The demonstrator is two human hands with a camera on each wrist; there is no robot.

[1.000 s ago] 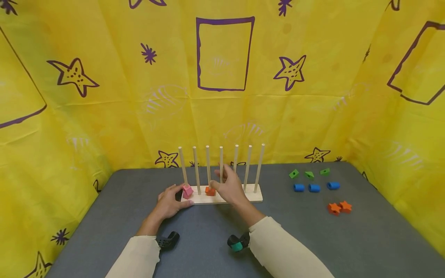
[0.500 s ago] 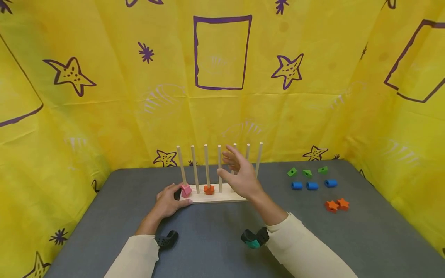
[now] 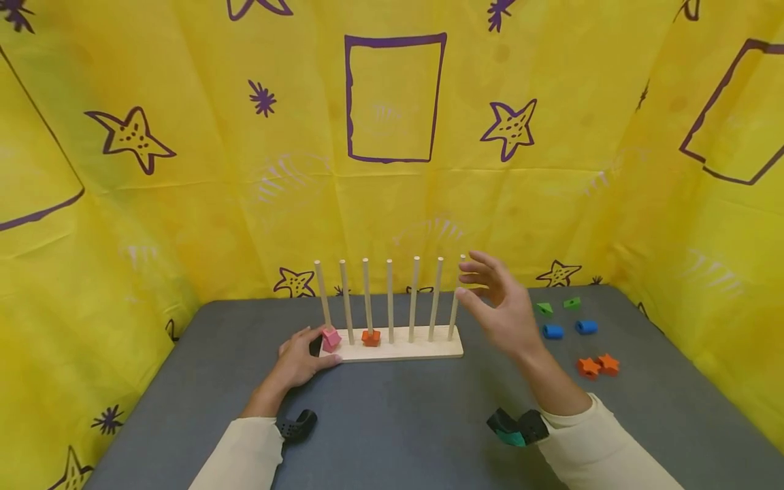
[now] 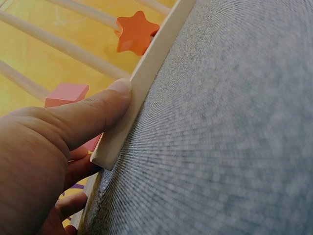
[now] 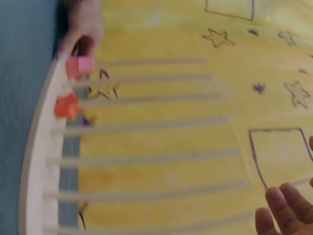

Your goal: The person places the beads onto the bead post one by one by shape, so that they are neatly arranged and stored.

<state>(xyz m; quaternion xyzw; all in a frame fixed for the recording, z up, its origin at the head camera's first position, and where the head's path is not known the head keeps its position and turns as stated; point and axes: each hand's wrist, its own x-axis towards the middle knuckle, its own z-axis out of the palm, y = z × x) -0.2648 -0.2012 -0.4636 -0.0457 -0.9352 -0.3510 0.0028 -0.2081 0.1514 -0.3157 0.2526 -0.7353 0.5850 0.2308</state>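
Note:
A pale wooden peg board with several upright rods stands on the table. My left hand grips its left end; in the left wrist view the thumb lies along the base's front edge. A pink block sits at the foot of the leftmost rod, beside the left fingers. On the third rod from the left, an orange star block rests at the base. Raised near the rightmost rod, my right hand holds nothing, its fingers spread and loosely bent.
Right of the board lie green triangular blocks, blue rounded blocks and two orange stars. My right hand and arm cover part of that area. A patterned yellow cloth rises behind the grey table.
My right hand has left the middle rods, beside the orange star, and moved right past the rightmost rod, its fingers spreading. The left hand still holds the board's left end.

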